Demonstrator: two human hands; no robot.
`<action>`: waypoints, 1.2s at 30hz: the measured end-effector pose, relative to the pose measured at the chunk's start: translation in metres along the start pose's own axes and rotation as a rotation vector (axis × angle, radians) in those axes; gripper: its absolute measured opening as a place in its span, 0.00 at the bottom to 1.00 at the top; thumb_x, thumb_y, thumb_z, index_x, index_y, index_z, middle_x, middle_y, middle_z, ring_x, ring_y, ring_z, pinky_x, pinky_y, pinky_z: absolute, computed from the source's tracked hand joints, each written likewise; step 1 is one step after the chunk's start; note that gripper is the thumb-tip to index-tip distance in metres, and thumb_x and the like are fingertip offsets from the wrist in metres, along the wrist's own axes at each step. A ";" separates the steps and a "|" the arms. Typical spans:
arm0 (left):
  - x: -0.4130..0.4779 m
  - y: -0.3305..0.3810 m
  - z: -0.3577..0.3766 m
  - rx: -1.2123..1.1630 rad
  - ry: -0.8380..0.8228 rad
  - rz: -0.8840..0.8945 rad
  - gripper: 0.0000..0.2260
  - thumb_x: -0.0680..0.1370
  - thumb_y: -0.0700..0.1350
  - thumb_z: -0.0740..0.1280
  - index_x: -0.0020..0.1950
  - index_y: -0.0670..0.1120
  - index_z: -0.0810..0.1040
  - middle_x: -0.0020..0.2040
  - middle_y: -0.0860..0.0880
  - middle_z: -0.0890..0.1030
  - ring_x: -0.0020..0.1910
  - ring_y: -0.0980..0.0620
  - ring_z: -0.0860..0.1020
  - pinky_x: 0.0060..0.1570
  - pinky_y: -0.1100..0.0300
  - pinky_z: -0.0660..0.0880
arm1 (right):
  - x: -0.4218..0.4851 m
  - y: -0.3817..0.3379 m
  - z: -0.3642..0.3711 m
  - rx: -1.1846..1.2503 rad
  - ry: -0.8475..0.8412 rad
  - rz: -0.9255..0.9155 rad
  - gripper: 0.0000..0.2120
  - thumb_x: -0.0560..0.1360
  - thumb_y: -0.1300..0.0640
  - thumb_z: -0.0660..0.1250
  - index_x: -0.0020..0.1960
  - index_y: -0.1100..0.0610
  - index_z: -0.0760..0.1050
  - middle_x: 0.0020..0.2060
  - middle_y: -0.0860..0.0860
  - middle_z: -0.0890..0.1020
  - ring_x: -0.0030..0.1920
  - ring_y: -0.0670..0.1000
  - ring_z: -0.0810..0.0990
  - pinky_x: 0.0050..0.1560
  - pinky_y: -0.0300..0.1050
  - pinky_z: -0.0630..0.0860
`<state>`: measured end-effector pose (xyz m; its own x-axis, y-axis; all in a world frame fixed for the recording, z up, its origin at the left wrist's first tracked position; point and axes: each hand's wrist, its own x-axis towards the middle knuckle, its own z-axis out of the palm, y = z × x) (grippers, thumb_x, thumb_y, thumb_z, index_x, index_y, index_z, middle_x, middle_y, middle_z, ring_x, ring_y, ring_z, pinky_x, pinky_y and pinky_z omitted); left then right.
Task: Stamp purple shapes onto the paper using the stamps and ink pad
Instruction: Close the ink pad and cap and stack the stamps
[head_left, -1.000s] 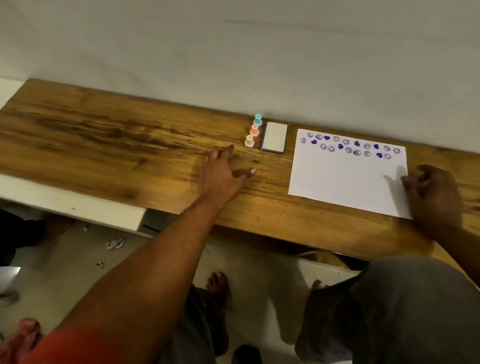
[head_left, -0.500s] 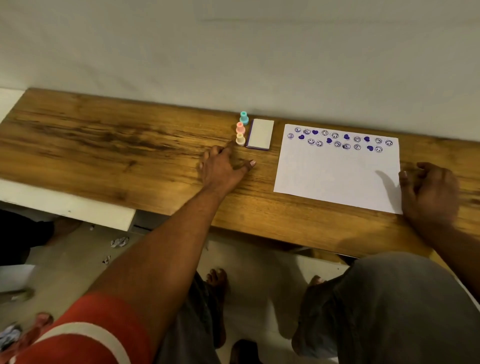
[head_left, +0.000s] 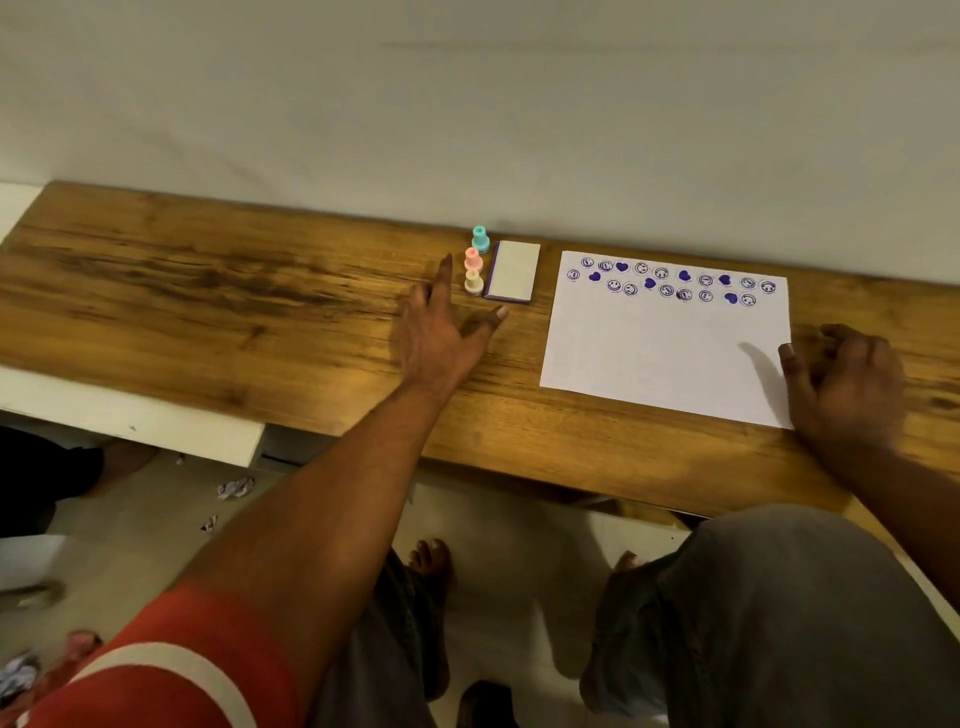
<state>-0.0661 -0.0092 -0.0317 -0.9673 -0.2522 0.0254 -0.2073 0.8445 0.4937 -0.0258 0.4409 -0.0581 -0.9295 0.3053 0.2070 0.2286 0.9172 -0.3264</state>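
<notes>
Just left of the white-topped ink pad (head_left: 513, 271) stand three stamps (head_left: 474, 261), the left hand (head_left: 434, 338) beside them with fingers spread and empty, while right of the pad lies the paper (head_left: 665, 353), with the right hand (head_left: 847, 384) resting loosely curled, holding nothing, at its far edge.

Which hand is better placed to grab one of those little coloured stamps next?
The left hand, probably. It lies open right beside the cream stamp, while the right hand rests at the right edge of the paper, across the sheet from that stamp.
</notes>
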 end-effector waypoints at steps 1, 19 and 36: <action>0.002 0.003 0.000 -0.022 0.035 0.010 0.44 0.75 0.72 0.68 0.85 0.56 0.57 0.74 0.42 0.71 0.70 0.43 0.72 0.64 0.47 0.74 | 0.000 0.000 0.000 -0.007 -0.002 0.005 0.36 0.79 0.28 0.52 0.69 0.56 0.69 0.60 0.63 0.74 0.61 0.67 0.73 0.59 0.65 0.75; 0.004 0.015 0.011 0.283 0.003 0.121 0.32 0.83 0.70 0.55 0.82 0.54 0.67 0.80 0.49 0.70 0.76 0.44 0.69 0.69 0.49 0.69 | 0.000 -0.005 -0.005 -0.001 -0.020 0.002 0.37 0.78 0.28 0.52 0.67 0.59 0.71 0.59 0.65 0.75 0.60 0.67 0.74 0.59 0.63 0.73; -0.009 0.013 0.010 0.258 0.035 0.177 0.32 0.82 0.70 0.57 0.82 0.56 0.66 0.81 0.46 0.68 0.75 0.41 0.69 0.68 0.47 0.68 | 0.003 0.004 0.003 -0.038 -0.013 0.001 0.36 0.78 0.25 0.52 0.70 0.52 0.67 0.61 0.63 0.74 0.60 0.67 0.73 0.58 0.65 0.75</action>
<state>-0.0617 0.0086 -0.0339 -0.9870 -0.1026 0.1235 -0.0702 0.9676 0.2426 -0.0282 0.4443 -0.0618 -0.9329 0.3031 0.1947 0.2401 0.9260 -0.2913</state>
